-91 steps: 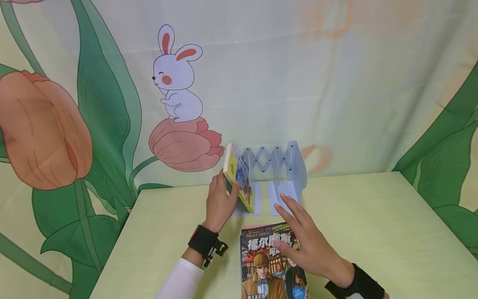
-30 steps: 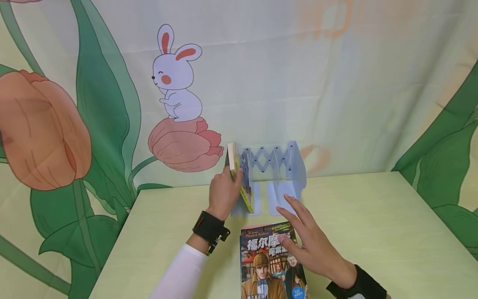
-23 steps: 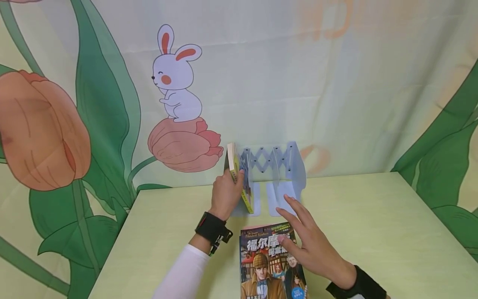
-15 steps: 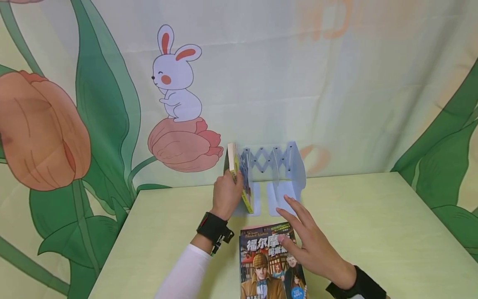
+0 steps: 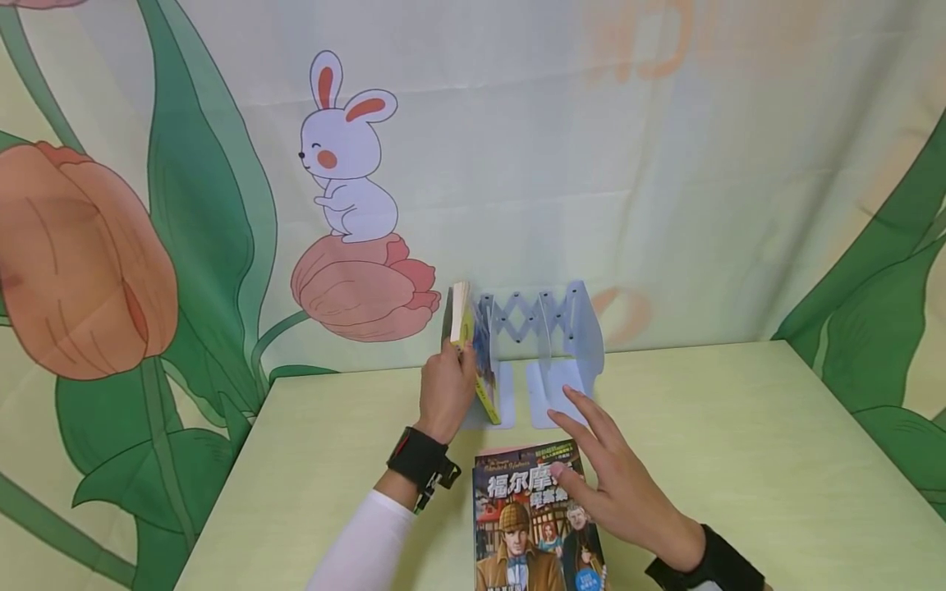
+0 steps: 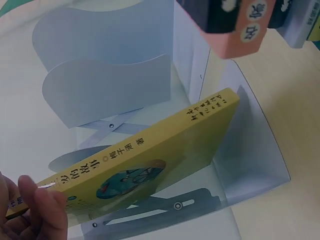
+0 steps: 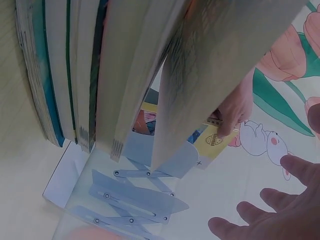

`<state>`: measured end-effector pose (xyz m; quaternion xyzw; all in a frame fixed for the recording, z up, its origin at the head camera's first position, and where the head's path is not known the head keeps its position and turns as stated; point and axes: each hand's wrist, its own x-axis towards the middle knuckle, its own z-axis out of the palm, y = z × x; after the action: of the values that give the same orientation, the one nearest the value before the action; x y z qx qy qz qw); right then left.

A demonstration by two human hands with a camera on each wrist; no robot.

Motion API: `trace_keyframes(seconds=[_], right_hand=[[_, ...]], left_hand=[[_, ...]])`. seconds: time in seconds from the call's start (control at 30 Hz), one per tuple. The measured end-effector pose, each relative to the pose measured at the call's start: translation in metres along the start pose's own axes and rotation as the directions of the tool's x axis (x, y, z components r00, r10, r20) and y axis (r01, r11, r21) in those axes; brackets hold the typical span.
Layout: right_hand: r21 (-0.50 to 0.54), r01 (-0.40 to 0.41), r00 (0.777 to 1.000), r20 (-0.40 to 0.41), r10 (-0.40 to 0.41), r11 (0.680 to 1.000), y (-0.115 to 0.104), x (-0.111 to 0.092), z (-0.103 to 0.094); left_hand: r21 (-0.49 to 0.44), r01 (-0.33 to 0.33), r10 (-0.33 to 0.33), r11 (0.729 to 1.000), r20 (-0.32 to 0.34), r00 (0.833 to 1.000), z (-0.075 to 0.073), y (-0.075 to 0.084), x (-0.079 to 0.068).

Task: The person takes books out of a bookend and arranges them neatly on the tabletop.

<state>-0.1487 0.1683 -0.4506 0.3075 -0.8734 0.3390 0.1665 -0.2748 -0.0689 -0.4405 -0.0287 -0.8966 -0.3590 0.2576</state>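
My left hand [image 5: 447, 390] grips a yellow book [image 5: 486, 400] by its near upper edge, with fingers curled against the cover. In the left wrist view the yellow book [image 6: 150, 165] stands aslant in the end slot of a blue expanding bookend [image 5: 589, 336], its lower corner by the metal side plate. My right hand [image 5: 621, 480] hovers with spread fingers over a stack of books [image 5: 517, 525] whose top cover shows a figure in a checked cap. Nothing is in the right fingers. The right wrist view shows that stack [image 7: 125, 65] side-on, one cover splayed outward.
The bookend's other dividers [image 5: 545, 324] hold no books. A pale green table [image 5: 724, 443] lies under everything. Behind its back edge hangs a cloth backdrop [image 5: 702, 213] printed with a rabbit and tulips. The stack sits just in front of the bookend.
The left hand has shifted from the book's side to its near edge, and the book has turned so its front cover shows less. The right hand stays almost where it was.
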Motion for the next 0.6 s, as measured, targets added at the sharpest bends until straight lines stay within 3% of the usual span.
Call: trace_keyframes(seconds=[0.6], right_hand=[[0.002, 0.004, 1.0, -0.002, -0.004, 1.0, -0.002, 0.004, -0.001]], left_hand=[[-0.035, -0.099, 0.096, 0.994, -0.09, 0.991, -0.028, 0.012, -0.007]])
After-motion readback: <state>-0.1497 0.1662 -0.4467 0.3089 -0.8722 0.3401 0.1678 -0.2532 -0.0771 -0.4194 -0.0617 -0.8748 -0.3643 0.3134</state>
